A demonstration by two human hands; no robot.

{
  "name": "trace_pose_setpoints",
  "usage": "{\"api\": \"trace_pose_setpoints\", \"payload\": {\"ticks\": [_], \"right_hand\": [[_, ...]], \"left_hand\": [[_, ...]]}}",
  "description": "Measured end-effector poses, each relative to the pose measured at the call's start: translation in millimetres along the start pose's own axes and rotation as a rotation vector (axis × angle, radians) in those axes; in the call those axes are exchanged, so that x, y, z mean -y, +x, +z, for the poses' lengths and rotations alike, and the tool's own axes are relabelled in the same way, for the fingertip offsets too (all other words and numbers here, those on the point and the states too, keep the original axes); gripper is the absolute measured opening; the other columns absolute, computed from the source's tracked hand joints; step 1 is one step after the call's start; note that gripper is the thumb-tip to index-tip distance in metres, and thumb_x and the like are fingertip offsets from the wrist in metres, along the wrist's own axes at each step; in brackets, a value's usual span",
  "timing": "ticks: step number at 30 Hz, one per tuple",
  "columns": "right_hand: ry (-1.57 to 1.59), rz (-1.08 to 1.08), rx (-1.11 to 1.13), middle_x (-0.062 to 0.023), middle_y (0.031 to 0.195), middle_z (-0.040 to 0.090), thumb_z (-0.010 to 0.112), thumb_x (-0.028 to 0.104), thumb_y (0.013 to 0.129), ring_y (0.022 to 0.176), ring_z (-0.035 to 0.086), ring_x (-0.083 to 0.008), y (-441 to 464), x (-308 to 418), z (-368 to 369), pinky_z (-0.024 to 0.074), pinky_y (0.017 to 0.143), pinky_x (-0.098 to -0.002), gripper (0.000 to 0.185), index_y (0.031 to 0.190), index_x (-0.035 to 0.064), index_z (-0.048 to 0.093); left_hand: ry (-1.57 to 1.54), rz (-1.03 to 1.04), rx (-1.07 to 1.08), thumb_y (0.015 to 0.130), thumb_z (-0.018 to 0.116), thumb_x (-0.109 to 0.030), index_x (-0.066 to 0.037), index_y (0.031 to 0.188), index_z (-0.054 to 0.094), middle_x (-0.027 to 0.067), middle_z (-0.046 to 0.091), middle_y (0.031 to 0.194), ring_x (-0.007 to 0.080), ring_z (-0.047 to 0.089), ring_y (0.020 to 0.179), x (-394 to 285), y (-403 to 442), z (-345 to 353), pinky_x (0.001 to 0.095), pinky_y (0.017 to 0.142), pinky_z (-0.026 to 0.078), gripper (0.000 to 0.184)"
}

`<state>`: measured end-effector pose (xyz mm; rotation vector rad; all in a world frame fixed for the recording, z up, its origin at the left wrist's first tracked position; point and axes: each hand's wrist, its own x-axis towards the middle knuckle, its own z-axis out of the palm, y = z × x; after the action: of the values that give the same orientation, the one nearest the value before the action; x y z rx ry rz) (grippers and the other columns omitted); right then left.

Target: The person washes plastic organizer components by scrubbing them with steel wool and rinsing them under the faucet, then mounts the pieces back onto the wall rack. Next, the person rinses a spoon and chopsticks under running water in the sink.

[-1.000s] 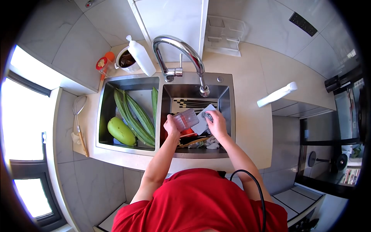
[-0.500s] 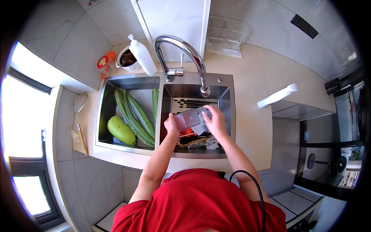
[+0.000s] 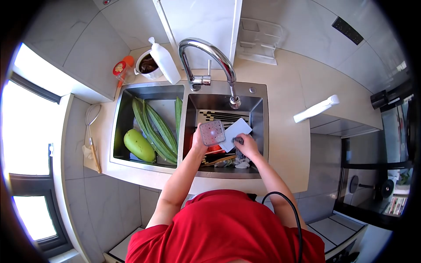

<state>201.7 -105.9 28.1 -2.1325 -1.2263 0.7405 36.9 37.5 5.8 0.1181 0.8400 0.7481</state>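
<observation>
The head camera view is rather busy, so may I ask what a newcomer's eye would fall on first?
Probably the bright red cloth shirt at bottom centre, then the tall, curved chrome faucet at the sink's back edge. In the dark metal left basin, the smooth, light-green oval gourd and long, ridged green vegetables stand out. Over the metal right basin, the left hand holds a clear, square plastic container.
</observation>
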Motion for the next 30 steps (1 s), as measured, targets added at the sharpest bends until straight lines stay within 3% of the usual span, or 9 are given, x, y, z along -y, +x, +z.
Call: {"api": "trace_pose_setpoints", "payload": {"ticks": [5, 8, 11, 14, 16, 21, 22, 26, 30], "right_hand": [[-0.086, -0.056, 0.379, -0.0146, 0.104, 0.062, 0.070, 0.030, 0.076, 0.099, 0.059, -0.0291, -1, -52, 28, 0.0468, 0.085, -0.0362, 0.039, 0.107, 0.0079, 0.062], [0.145, -0.181, -0.093, -0.0130, 0.097, 0.063, 0.057, 0.005, 0.084, 0.085, 0.062, -0.0232, 35, -18, -12, 0.0488, 0.070, -0.0303, 0.027, 0.110, 0.0068, 0.060], [0.151, -0.484, -0.378, -0.0120, 0.118, 0.056, 0.041, -0.015, 0.074, 0.106, 0.057, -0.0223, 77, 42, -67, 0.0476, 0.080, -0.0271, 0.051, 0.120, 0.0057, 0.053], [0.098, -0.667, -0.405, -0.0121, 0.120, 0.055, 0.041, -0.015, 0.074, 0.111, 0.054, -0.0249, 92, 92, -82, 0.0456, 0.085, -0.0310, 0.053, 0.122, 0.0066, 0.051], [0.228, -0.420, -0.115, -0.0112, 0.105, 0.058, 0.041, -0.013, 0.075, 0.097, 0.058, -0.0250, 90, 94, -66, 0.0450, 0.083, -0.0318, 0.041, 0.111, 0.0047, 0.051], [0.339, -0.538, -0.085, -0.0097, 0.095, 0.055, 0.040, -0.013, 0.075, 0.085, 0.057, -0.0192, 46, 115, -29, 0.0455, 0.078, -0.0289, 0.041, 0.111, 0.0042, 0.048], [0.375, -0.435, 0.043, -0.0144, 0.097, 0.056, 0.043, -0.011, 0.074, 0.089, 0.058, -0.0286, 37, 125, -29, 0.0468, 0.079, -0.0345, 0.040, 0.110, 0.0040, 0.048], [0.547, -0.486, 0.203, -0.0137, 0.094, 0.059, 0.040, -0.015, 0.074, 0.088, 0.059, -0.0267, 61, 117, -20, 0.0473, 0.080, -0.0330, 0.036, 0.101, 0.0013, 0.056], [-0.025, -0.666, -0.168, -0.0147, 0.111, 0.059, 0.043, -0.009, 0.077, 0.101, 0.058, -0.0321, 131, 124, -41, 0.0460, 0.090, -0.0379, 0.031, 0.102, -0.0002, 0.059]], "left_hand": [[-0.014, -0.020, 0.029, 0.093, 0.044, -0.027, 0.001, 0.106, 0.056, 0.0128, 0.063, 0.098, 0.0257, 0.062, 0.085, 1, 16, -15, 0.0386, 0.077, 0.052, 0.033], [0.040, -0.046, 0.028, 0.094, 0.043, -0.029, 0.001, 0.106, 0.056, 0.0132, 0.063, 0.098, 0.0254, 0.062, 0.085, 4, 42, -47, 0.0402, 0.076, 0.053, 0.035], [0.131, 0.035, -0.123, 0.093, 0.045, -0.032, 0.001, 0.103, 0.057, 0.0124, 0.063, 0.097, 0.0249, 0.063, 0.082, -1, 22, -34, 0.0402, 0.072, 0.054, 0.036], [0.215, 0.106, -0.251, 0.091, 0.047, -0.034, 0.000, 0.098, 0.058, 0.0105, 0.063, 0.092, 0.0241, 0.063, 0.080, 0, 27, -41, 0.0394, 0.071, 0.054, 0.037], [0.222, 0.131, -0.297, 0.091, 0.048, -0.035, 0.000, 0.096, 0.058, 0.0095, 0.063, 0.090, 0.0236, 0.063, 0.078, 0, 27, -42, 0.0390, 0.071, 0.054, 0.037], [0.250, 0.112, -0.405, 0.089, 0.050, -0.037, -0.003, 0.096, 0.058, 0.0094, 0.063, 0.089, 0.0225, 0.064, 0.078, 1, 33, -51, 0.0380, 0.069, 0.053, 0.036], [0.246, 0.115, -0.402, 0.089, 0.050, -0.037, -0.003, 0.096, 0.058, 0.0094, 0.063, 0.089, 0.0225, 0.064, 0.078, 2, 34, -51, 0.0380, 0.069, 0.053, 0.036], [0.199, 0.083, -0.378, 0.092, 0.046, -0.038, -0.005, 0.102, 0.059, 0.0092, 0.064, 0.094, 0.0226, 0.063, 0.087, 13, 51, -72, 0.0383, 0.076, 0.052, 0.037], [0.165, 0.027, -0.330, 0.094, 0.041, -0.043, -0.006, 0.106, 0.060, 0.0072, 0.065, 0.099, 0.0220, 0.063, 0.089, 18, 42, -74, 0.0387, 0.080, 0.051, 0.044]]}}
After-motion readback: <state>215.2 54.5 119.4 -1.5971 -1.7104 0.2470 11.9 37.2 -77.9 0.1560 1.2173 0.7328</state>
